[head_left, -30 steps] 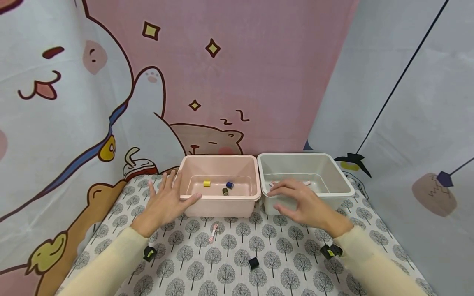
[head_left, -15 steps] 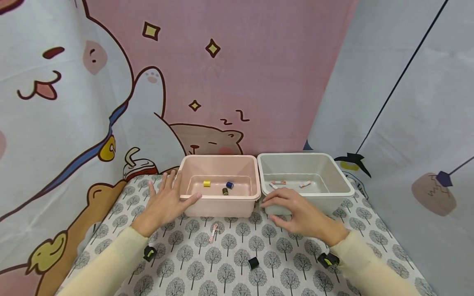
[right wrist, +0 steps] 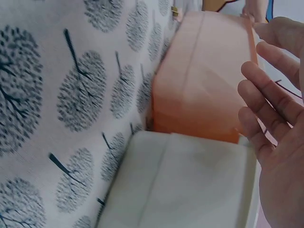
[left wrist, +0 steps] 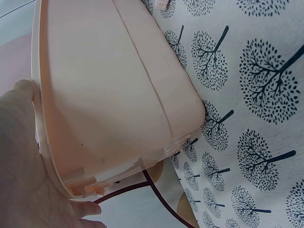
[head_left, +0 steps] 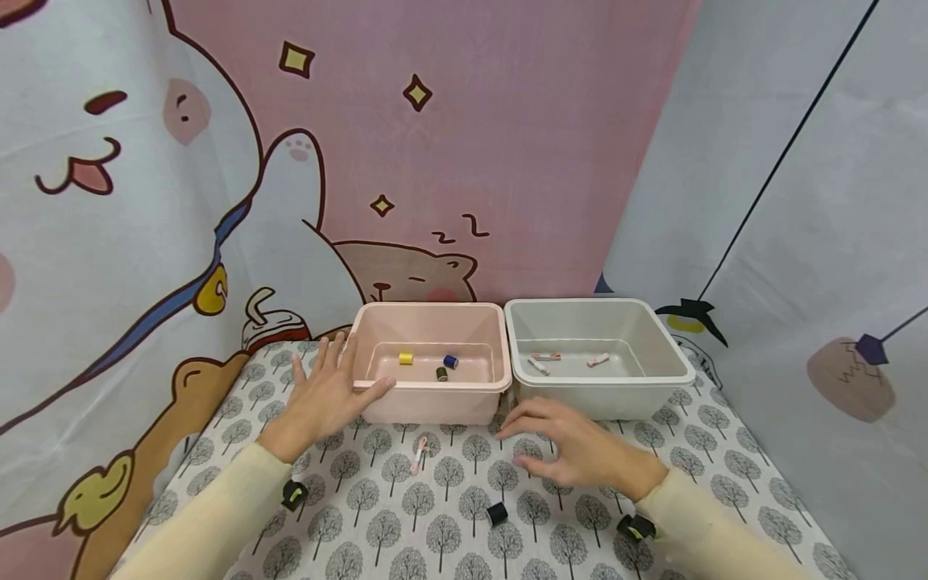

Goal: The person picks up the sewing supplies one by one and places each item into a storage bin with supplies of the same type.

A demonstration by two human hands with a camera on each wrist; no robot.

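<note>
Tree-print cloth (head_left: 391, 556), white and grey
A pink bin (head_left: 435, 408) and a pale grey bin (head_left: 623, 400) stand side by side at its far end; a pinkish strip (head_left: 418, 456) and a black spool (head_left: 496, 514) lie nearer.

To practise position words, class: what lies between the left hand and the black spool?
A small pink item lies between the left hand and the black spool, in the head view.

We see that the right hand (head_left: 580, 447) has moved back from the white box (head_left: 616, 399), so its clips (head_left: 598, 360) are now uncovered.
</note>
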